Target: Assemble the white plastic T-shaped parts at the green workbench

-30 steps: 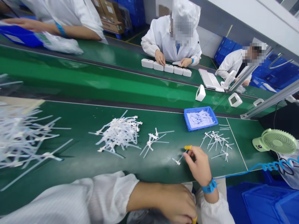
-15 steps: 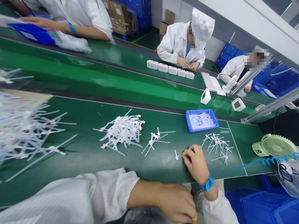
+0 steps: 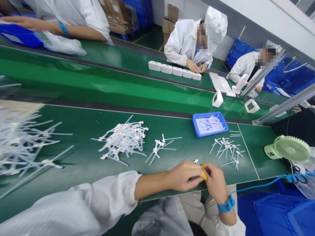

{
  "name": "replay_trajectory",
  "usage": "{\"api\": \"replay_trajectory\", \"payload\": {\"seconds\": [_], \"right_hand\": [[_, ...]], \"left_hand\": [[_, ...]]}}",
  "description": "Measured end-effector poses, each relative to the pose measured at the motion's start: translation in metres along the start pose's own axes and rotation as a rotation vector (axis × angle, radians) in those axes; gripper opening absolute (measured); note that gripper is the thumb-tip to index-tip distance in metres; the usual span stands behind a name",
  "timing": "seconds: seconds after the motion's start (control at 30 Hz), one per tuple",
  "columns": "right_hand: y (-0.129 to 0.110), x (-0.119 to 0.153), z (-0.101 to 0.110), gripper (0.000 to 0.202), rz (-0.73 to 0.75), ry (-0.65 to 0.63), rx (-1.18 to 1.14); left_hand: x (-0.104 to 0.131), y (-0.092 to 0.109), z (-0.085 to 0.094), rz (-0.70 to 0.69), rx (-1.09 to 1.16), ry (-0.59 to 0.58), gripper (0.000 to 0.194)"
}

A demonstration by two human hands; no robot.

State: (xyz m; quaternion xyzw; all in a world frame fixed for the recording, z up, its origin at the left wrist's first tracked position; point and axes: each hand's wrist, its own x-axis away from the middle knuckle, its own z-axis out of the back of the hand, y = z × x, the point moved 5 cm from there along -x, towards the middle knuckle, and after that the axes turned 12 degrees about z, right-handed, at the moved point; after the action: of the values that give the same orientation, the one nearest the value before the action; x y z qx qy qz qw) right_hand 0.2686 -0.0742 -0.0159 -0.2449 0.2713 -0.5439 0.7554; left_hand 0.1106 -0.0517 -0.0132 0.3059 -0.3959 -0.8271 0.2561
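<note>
My left hand (image 3: pixel 185 176) reaches in from the left, its fingers bent and closed, with a yellow covering on a fingertip. Against it is my right hand (image 3: pixel 216 182), fingers also closed in a pinch, with yellow at a fingertip and a blue wristband (image 3: pixel 226 205). The fingertips meet near the table's front edge; anything between them is hidden. Just beyond them lies a small white fitting (image 3: pixel 196 161), partly covered by the hands. To the left is a small group of white fittings with pale tubes (image 3: pixel 157 149); a similar group (image 3: pixel 226 147) lies to the right.
A larger heap of tubed fittings (image 3: pixel 124 139) and a big pile (image 3: pixel 27 144) lie leftward. A blue tray (image 3: pixel 210 124) holds pale pieces. A green fan (image 3: pixel 289 148) stands right, near a blue coiled cord (image 3: pixel 295 177). Co-workers sit across the belt (image 3: pixel 118 88).
My left hand has risen from the lower edge to meet my right hand, which has shifted slightly down. The view has shifted a little. A co-worker's hands have moved onto the end white box.
</note>
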Motion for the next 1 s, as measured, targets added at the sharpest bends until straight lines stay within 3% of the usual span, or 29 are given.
{"api": "replay_trajectory", "payload": {"seconds": [0.13, 0.23, 0.33, 0.5, 0.63, 0.73, 0.87, 0.93, 1.0], "right_hand": [[0.001, 0.009, 0.003, 0.036, -0.036, 0.125, 0.026], [-0.001, 0.014, 0.009, 0.032, -0.035, 0.255, 0.083], [0.0, 0.018, 0.007, 0.029, -0.006, 0.306, 0.131], [-0.001, 0.021, -0.009, 0.031, 0.045, 0.238, 0.195], [-0.004, 0.017, 0.001, 0.029, 0.017, 0.171, 0.111], [-0.006, -0.004, 0.029, 0.026, 0.048, 0.171, 0.043], [-0.003, -0.061, 0.063, 0.025, 0.189, 0.236, 0.124], [0.001, -0.096, 0.067, 0.024, 0.259, 0.258, 0.242], [0.01, -0.131, 0.059, 0.027, 0.267, 0.169, 0.39]], "left_hand": [[-0.009, -0.013, 0.024, 0.278, 0.054, 0.215, 0.019], [-0.01, -0.018, 0.024, 0.367, 0.076, 0.226, 0.014], [-0.01, -0.024, 0.018, 0.397, 0.043, 0.185, 0.013], [-0.008, -0.034, 0.008, 0.372, -0.188, 0.118, 0.008], [-0.007, -0.034, 0.002, 0.303, -0.362, 0.065, 0.001], [-0.006, -0.033, 0.0, 0.274, -0.398, 0.059, 0.005], [-0.006, -0.033, -0.002, 0.248, -0.435, 0.065, 0.008], [-0.006, -0.032, -0.003, 0.235, -0.458, 0.06, 0.008], [-0.006, -0.032, -0.004, 0.234, -0.475, 0.051, 0.007]]}}
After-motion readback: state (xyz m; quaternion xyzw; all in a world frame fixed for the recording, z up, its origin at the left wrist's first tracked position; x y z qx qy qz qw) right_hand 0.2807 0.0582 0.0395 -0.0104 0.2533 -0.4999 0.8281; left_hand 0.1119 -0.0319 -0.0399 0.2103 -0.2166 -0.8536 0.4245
